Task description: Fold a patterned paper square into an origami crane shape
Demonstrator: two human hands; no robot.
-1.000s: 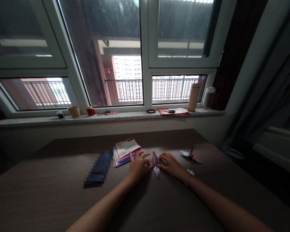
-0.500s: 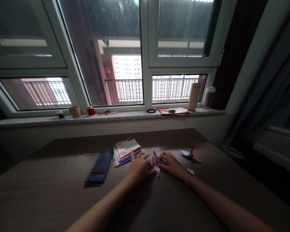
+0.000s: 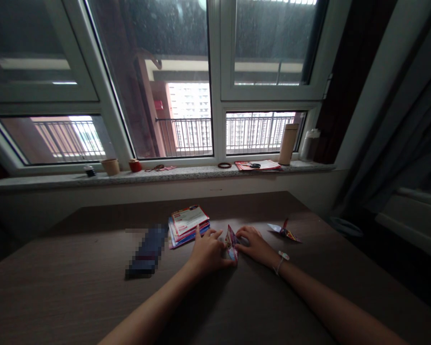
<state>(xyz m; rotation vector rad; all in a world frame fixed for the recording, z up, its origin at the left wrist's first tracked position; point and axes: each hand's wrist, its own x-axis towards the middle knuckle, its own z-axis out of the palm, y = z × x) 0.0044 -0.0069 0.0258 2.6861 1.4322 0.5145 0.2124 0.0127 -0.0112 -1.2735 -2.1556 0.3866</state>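
A small folded piece of patterned paper (image 3: 232, 243) stands between my hands on the dark wooden table (image 3: 75, 297). My left hand (image 3: 206, 251) pinches its near corner with curled fingers. My right hand (image 3: 254, 245) presses on its right side, fingers bent; a light band circles that wrist. A stack of coloured paper sheets (image 3: 187, 224) lies just left of my left hand. A finished folded paper figure (image 3: 284, 231) rests to the right of my right hand.
A dark flat object (image 3: 147, 251), blurred out, lies left of the stack. The stone windowsill (image 3: 187, 173) holds a cup (image 3: 110, 166), a red pot (image 3: 134, 165), red sheets with scissors (image 3: 257, 165), a tall flask (image 3: 288, 137) and a jar (image 3: 310, 143). A curtain hangs at right.
My left hand has slid slightly right and closed on the paper's lower point, which now looks shorter. My right hand has barely moved.
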